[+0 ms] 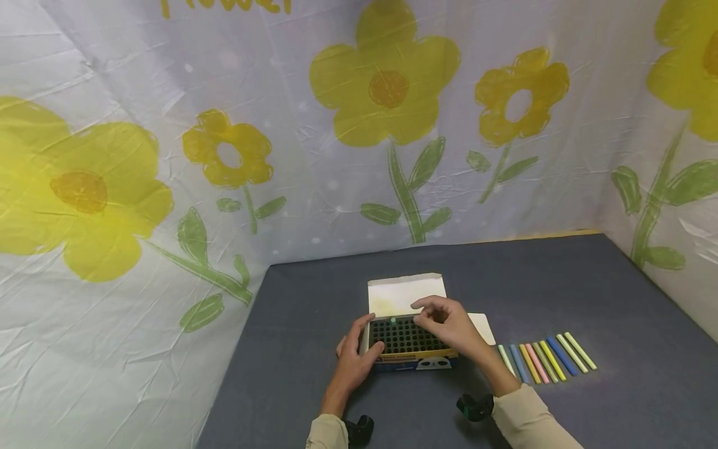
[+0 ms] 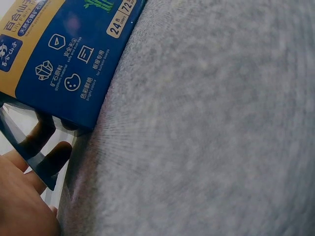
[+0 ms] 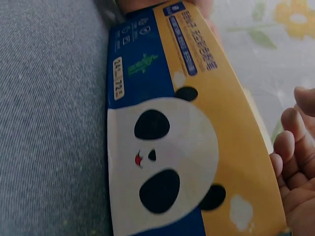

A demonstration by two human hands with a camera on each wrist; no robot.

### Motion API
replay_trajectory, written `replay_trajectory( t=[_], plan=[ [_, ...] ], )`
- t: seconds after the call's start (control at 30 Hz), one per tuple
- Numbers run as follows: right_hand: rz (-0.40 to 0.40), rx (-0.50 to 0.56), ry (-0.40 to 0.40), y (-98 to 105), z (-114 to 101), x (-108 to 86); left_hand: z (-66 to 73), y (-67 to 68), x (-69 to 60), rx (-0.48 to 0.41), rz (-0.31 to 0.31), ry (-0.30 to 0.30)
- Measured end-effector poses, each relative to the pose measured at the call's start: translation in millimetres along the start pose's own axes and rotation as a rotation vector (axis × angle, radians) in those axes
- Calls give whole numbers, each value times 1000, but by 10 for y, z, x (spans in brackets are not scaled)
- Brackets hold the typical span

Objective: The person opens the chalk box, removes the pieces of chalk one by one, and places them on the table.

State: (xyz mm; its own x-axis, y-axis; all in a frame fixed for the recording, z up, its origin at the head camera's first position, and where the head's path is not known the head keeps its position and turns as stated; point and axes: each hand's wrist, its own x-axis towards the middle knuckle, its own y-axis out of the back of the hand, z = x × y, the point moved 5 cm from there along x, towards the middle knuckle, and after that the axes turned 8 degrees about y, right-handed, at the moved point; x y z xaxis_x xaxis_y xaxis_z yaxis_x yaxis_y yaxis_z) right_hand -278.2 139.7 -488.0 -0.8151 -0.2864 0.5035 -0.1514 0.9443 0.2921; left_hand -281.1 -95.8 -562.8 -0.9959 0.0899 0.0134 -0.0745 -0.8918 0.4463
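A blue and yellow chalk box (image 1: 401, 365) with a panda on its front lies on the table, lid raised at the back. Inside is a dark insert (image 1: 405, 337) full of round holes. One pale green chalk end (image 1: 393, 320) shows in its back row. My left hand (image 1: 353, 363) grips the box's left end, thumb at the front top edge; in the left wrist view its fingers are partly behind a side flap (image 2: 29, 152). Over the right part of the insert is my right hand (image 1: 453, 325), its fingers loosely bent. In the right wrist view that hand (image 3: 298, 189) holds nothing visible.
Several coloured chalk sticks (image 1: 546, 360) lie in a slanting row right of the box. A white side flap (image 1: 482, 328) sticks out at the box's right end. Flower-printed cloth (image 1: 314, 206) hangs behind the dark grey table (image 1: 314, 299).
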Motion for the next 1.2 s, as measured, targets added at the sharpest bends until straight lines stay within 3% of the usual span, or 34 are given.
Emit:
replay_trajectory(
  t=[0.67, 1.2],
  plan=[
    [-12, -222, -166, -290, 53, 127, -12, -2, 5, -4, -5, 7],
    [78, -531, -185, -489, 7, 140, -18, 2, 10, -25, -16, -20]
  ],
)
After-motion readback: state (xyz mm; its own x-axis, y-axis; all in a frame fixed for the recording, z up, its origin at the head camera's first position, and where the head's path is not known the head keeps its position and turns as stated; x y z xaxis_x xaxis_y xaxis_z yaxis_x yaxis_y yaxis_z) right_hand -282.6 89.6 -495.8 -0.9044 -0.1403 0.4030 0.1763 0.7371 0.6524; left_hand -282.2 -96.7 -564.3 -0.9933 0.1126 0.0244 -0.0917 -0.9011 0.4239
